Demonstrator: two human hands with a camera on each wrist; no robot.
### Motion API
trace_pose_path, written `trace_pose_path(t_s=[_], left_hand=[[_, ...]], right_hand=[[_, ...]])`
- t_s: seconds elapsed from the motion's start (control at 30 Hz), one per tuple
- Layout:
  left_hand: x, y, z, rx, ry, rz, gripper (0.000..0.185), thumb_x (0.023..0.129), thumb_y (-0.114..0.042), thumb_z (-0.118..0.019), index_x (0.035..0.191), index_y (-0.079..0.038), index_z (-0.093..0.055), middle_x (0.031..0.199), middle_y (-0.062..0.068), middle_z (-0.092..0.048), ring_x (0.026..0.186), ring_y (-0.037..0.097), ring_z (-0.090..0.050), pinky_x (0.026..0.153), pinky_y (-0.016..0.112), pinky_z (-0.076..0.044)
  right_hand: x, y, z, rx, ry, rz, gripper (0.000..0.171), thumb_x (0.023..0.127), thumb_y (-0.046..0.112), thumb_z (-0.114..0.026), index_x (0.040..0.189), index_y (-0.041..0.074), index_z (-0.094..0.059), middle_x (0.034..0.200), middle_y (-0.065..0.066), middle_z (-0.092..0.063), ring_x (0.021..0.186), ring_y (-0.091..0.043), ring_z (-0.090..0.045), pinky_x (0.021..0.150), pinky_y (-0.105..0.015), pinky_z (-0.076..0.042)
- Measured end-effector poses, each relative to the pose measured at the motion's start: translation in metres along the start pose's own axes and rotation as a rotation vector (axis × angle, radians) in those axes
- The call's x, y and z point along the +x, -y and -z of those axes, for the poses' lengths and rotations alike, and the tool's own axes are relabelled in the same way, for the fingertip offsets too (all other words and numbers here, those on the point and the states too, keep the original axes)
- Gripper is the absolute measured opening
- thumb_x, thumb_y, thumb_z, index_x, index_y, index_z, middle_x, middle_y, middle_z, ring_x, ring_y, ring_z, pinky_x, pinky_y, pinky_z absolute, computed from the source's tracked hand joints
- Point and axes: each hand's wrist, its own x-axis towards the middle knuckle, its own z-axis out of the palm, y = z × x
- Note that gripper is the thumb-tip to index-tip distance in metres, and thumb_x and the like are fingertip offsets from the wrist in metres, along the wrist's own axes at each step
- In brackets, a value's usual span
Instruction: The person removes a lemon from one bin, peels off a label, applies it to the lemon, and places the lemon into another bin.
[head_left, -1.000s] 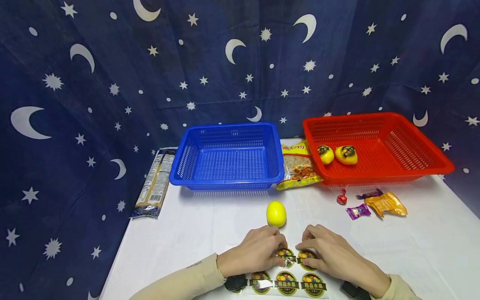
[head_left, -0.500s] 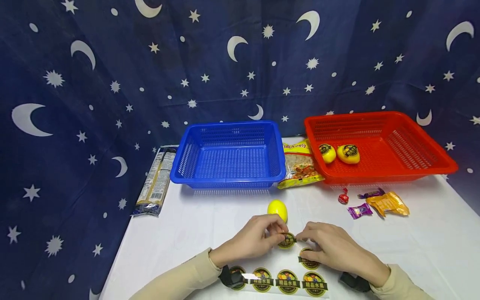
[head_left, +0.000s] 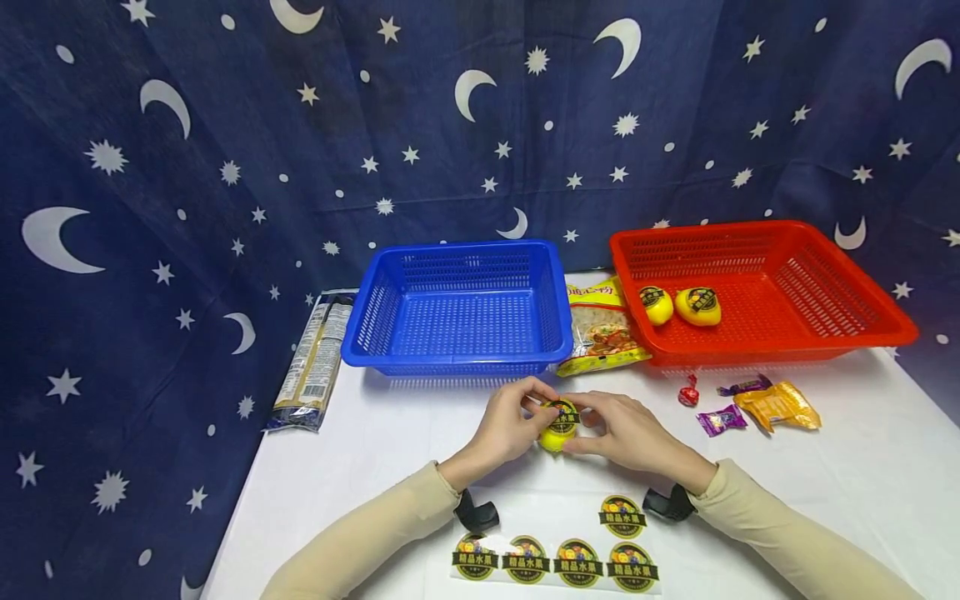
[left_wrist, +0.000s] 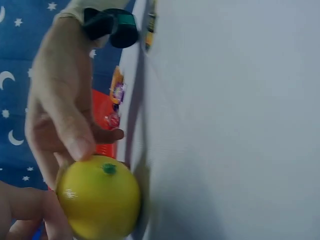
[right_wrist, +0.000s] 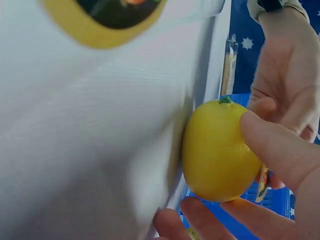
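Observation:
A yellow lemon (head_left: pixel 553 442) with a small green stem end rests on the white table between both hands. My left hand (head_left: pixel 506 427) pinches a round black-and-gold fruit sticker (head_left: pixel 566 418) against the lemon's upper side. In the right wrist view, the edge of that sticker (right_wrist: pixel 263 184) stands slightly off the peel. My right hand (head_left: pixel 630 429) holds the lemon from the right, its thumb (right_wrist: pixel 265 135) pressed on the peel and its fingers around the far side. On the table nearer me lies a clear sheet (head_left: pixel 543 542) with several matching stickers.
A blue basket (head_left: pixel 457 367) stands at the back; a red basket (head_left: pixel 780 354) holds two stickered lemons (head_left: pixel 697 307). Between them lies a yellow food packet (head_left: pixel 600 333). Wrapped sweets (head_left: pixel 722 420) lie at right, a long packet (head_left: pixel 315 362) at left.
My left hand has peeled a sticker off the sheet and carried it forward to the lemon. My right hand has moved forward from the sheet and taken hold of the lemon.

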Motion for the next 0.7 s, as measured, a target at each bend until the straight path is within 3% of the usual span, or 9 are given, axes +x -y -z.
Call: trace_pose_path(t_s=[0.13, 0.27, 0.37, 0.53, 0.7], left_hand=[[0.0, 0.001, -0.001, 0.162, -0.018, -0.042, 0.01, 0.093, -0.01, -0.074, 0.102, -0.013, -0.077, 0.104, 0.003, -0.076, 0.08, 0.006, -0.064, 0.065, 0.018, -0.049], [-0.002, -0.001, 0.001, 0.287, -0.021, -0.086, 0.008, 0.093, -0.015, -0.075, 0.1, -0.014, -0.079, 0.103, 0.0, -0.074, 0.083, 0.009, -0.064, 0.075, 0.02, -0.048], [-0.003, -0.002, 0.004, 0.339, -0.02, -0.098, 0.009, 0.094, -0.018, -0.075, 0.101, -0.015, -0.08, 0.102, 0.0, -0.073, 0.085, 0.011, -0.064, 0.077, 0.02, -0.047], [-0.002, 0.0, 0.007, 0.349, -0.039, -0.126, 0.013, 0.093, -0.022, -0.077, 0.101, -0.013, -0.082, 0.098, 0.0, -0.077, 0.083, 0.012, -0.068, 0.074, 0.018, -0.049], [-0.002, 0.008, 0.012, 0.262, -0.059, -0.084, 0.011, 0.088, -0.021, -0.082, 0.094, -0.012, -0.084, 0.101, 0.001, -0.08, 0.087, 0.014, -0.075, 0.074, 0.018, -0.056]], right_hand=[[0.002, -0.002, -0.001, 0.012, 0.006, 0.015, 0.065, 0.078, 0.049, -0.086, 0.133, 0.019, -0.068, 0.083, 0.007, -0.065, 0.074, -0.007, -0.054, 0.066, -0.023, -0.037], [0.0, -0.001, 0.002, 0.017, -0.016, 0.008, 0.071, 0.077, 0.05, -0.087, 0.137, 0.017, -0.066, 0.102, 0.004, -0.074, 0.084, -0.008, -0.065, 0.075, -0.028, -0.046], [0.0, -0.001, 0.003, 0.094, -0.089, 0.03, 0.062, 0.08, 0.04, -0.087, 0.132, 0.014, -0.069, 0.115, 0.0, -0.076, 0.09, -0.013, -0.072, 0.077, -0.033, -0.055], [0.008, 0.0, 0.0, 0.192, -0.184, 0.118, 0.025, 0.084, 0.021, -0.085, 0.108, 0.015, -0.081, 0.108, 0.001, -0.078, 0.093, -0.012, -0.072, 0.07, -0.03, -0.059], [0.011, 0.0, -0.003, 0.199, -0.206, 0.11, 0.015, 0.082, 0.018, -0.086, 0.096, 0.017, -0.084, 0.103, 0.002, -0.08, 0.096, -0.01, -0.072, 0.064, -0.024, -0.056]])
